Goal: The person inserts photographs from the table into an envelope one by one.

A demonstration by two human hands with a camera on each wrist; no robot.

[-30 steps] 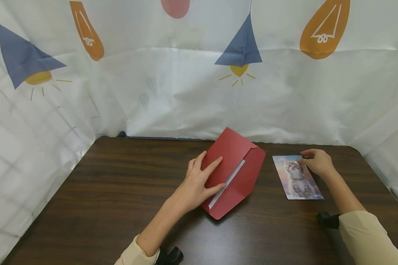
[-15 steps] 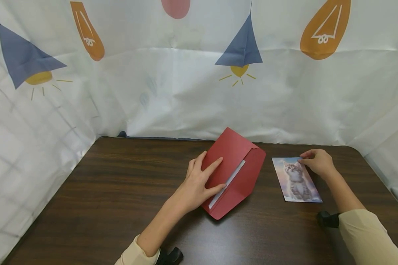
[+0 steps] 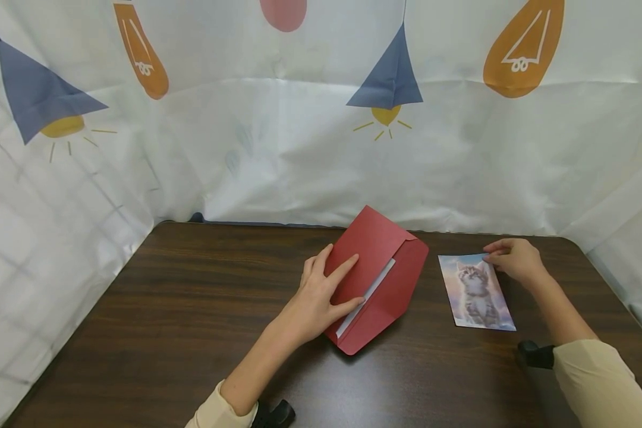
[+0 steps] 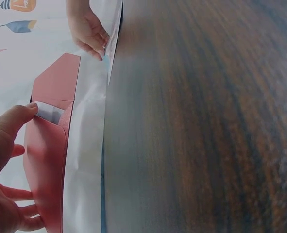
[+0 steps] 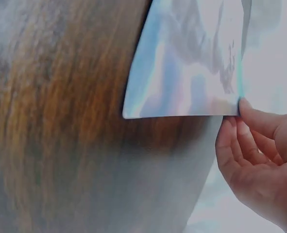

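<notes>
A red envelope [image 3: 371, 244] lies at a slant on the dark table, with its flap folded out and a white paper edge [image 3: 366, 297] showing in its opening. My left hand [image 3: 318, 297] rests on it with spread fingers, the thumb [image 4: 19, 116] at the opening. To the right, a card with a kitten picture [image 3: 476, 294] is pinched at its top right corner by my right hand [image 3: 516, 261]. In the right wrist view, thumb and fingers hold the corner of the shiny card [image 5: 182, 82], which is lifted and tilted off the table.
The dark wooden table [image 3: 192, 321] spreads on both sides of the hands. A white curtain [image 3: 299, 154] printed with lamps and bulbs hangs along its back edge. Each wrist wears a black camera, such as the right one [image 3: 535, 355].
My right hand has tilted the card up by its corner, and the card's lower edge has swung slightly left and toward me. The left hand and envelope have stayed put.
</notes>
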